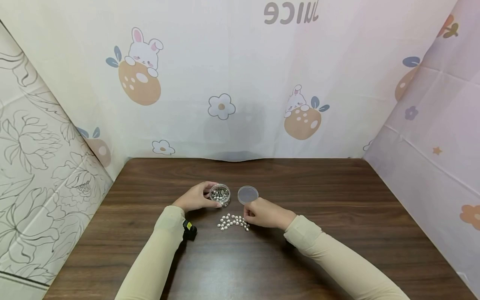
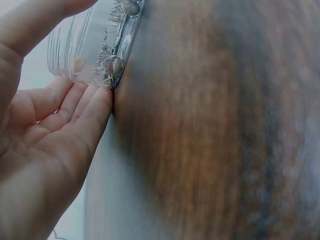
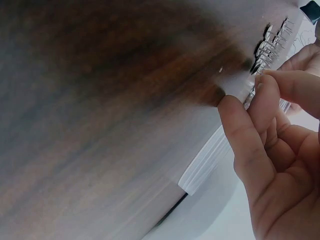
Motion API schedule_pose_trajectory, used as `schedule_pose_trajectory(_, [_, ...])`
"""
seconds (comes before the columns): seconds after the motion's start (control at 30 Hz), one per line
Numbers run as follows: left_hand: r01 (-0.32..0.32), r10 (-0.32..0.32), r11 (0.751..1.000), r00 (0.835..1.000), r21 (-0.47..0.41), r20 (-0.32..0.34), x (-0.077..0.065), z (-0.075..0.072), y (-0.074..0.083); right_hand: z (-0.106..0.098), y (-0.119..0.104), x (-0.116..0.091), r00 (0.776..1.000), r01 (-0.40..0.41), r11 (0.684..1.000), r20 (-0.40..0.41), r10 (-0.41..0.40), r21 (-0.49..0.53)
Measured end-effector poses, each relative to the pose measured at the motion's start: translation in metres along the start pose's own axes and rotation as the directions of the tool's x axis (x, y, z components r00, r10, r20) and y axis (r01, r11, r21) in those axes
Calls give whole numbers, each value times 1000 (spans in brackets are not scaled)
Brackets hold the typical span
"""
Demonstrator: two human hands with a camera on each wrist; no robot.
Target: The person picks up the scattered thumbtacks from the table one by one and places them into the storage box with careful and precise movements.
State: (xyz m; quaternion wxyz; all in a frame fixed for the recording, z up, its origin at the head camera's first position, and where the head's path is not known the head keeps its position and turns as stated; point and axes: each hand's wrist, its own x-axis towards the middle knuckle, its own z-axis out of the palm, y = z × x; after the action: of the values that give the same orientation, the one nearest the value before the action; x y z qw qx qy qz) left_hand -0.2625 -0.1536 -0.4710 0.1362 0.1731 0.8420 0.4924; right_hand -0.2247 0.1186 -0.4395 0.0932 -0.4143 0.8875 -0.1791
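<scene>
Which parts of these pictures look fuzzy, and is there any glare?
Head view: mostly sharp, with pale glare on the wooden tabletop near the bottom edge; left wrist view: wood grain blurred, left hand clearer; right wrist view: wood blurred again, right hand sharper.

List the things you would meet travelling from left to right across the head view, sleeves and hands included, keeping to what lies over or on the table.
Left sleeve → left hand → clear jar of thumbtacks → round lid → right hand → right sleeve
</scene>
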Motion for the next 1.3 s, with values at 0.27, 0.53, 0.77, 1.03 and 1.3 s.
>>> schedule_pose_trajectory(0.27, [14, -14, 1000, 1000, 11, -9, 2, 1, -3, -1, 1, 1, 1000, 0, 1000, -11, 0, 31])
schedule_pose_trajectory(0.53, [11, -10, 1000, 1000, 16, -10, 3, 1, -5, -8, -1, 8, 999, 1, 998, -47, 2, 68])
schedule_pose_trajectory(0.77, [13, -13, 1000, 1000, -4, -8, 3, 1, -4, -15, -4, 20, 992, 15, 1000, -128, -11, 27])
schedule_pose_trajectory(1.03, [2, -2, 1000, 1000, -21, -6, 3, 1, -3, -17, -7, 31, 991, -22, 997, -129, 31, 72])
schedule_pose_trajectory(1.3, [1, -1, 1000, 1000, -3, -6, 2, 1, -2, -19, -15, 46, 984, -10, 997, -174, 24, 81])
